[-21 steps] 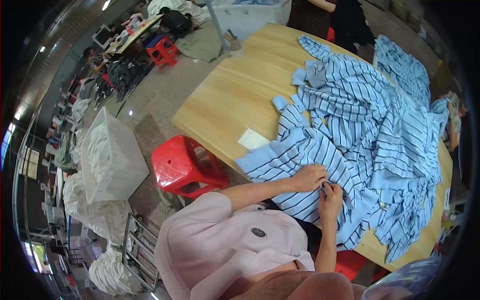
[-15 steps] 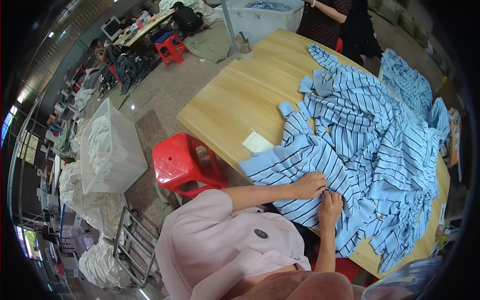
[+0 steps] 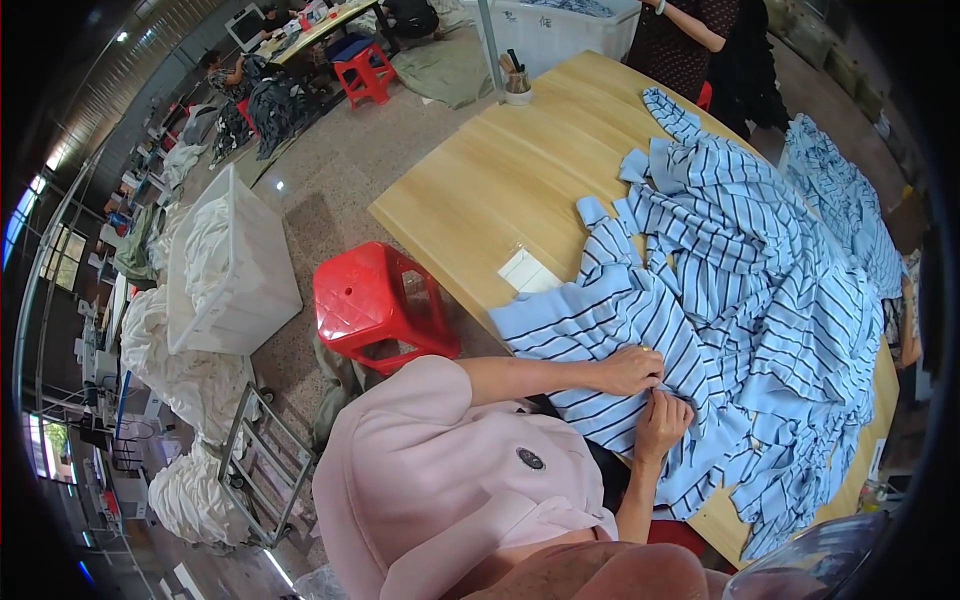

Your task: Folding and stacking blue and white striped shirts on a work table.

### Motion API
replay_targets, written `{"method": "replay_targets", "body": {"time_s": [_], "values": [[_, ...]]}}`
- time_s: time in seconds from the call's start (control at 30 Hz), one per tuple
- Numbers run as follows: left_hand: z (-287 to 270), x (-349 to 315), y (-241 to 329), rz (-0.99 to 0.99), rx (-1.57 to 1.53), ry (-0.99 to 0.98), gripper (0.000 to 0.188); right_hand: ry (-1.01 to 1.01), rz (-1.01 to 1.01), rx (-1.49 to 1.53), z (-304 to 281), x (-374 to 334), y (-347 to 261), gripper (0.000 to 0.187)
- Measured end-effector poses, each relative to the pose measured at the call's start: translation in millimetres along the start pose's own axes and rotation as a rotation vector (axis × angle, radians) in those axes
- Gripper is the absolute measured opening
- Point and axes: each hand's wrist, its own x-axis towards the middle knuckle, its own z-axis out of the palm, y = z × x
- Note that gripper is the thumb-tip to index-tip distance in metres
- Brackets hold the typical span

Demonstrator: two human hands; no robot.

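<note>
A light blue garment with dark stripes (image 3: 600,318) lies spread over the near edge of the wooden table (image 3: 470,190), part of a bigger heap of the same striped cloth (image 3: 740,215). My left hand (image 3: 630,371) is closed on the garment, its fingertips pinching the fabric. Just below it, my right hand (image 3: 662,424) also pinches the cloth, thumb and fingers pressed together. The two sets of fingertips nearly meet. Whatever small detail lies between them is too tiny to make out.
A white card (image 3: 528,271) lies on the table beside the garment. To the left stand a red stool (image 3: 365,300), a white bin of pale cloth (image 3: 235,270) and a metal trolley frame (image 3: 265,465). A pot of tools (image 3: 517,85) sits at the far corner; a person (image 3: 685,40) stands beyond.
The whole view has shifted a little, so the table and cloth appear slightly farther right. Both hands stay pinched on the same part of the garment, with only slight finger movement.
</note>
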Motion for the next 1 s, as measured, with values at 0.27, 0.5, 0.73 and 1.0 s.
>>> {"method": "replay_targets", "body": {"time_s": [0.27,0.5,0.73,1.0], "values": [[8.5,-5.4,-28.1,-0.275,-0.211,-0.043,0.023,-0.066,0.006,0.043,11.1,-1.8,-0.3,0.024],[-25.1,9.4,-8.1,-0.161,-0.166,-0.123,0.017,0.012,-0.016,0.041,4.8,9.0,4.6,0.026],[-16.0,8.7,-4.9,0.010,-0.073,-0.147,0.013,0.012,-0.020,0.035,-5.2,5.7,5.5,0.025],[-33.5,-0.1,-10.1,0.062,-0.074,-0.249,0.011,-0.013,-0.032,0.088,-6.2,6.8,-9.3,0.027]]}}
